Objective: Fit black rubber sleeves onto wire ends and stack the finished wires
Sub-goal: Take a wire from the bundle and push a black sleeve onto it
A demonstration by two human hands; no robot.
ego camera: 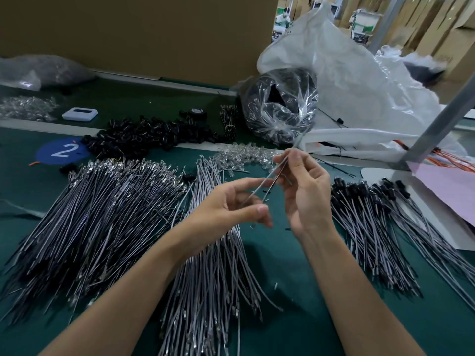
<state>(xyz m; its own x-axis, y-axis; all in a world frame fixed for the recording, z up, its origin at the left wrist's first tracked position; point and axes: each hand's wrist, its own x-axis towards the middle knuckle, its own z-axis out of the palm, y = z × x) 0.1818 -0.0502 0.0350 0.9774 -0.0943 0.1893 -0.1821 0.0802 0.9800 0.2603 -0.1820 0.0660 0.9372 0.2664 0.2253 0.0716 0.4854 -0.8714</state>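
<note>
Finished stack (367, 214) lies mid-right; far bigger bare piles (102, 214) wait left. Right hand (305, 191) pinches a wire (270, 176); left hand (226, 204), fingers half-curled, may hold it too.

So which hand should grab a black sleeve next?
Probably left: the black sleeves lie off to the left, nearer the left hand, and the right hand is busy pinching the wires.

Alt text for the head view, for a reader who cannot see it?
The left hand and right hand pinch thin grey wires above a green mat. Below, bare wires lie piled left and centre, sleeved wires are stacked right, and loose black rubber sleeves sit heaped behind.
</note>
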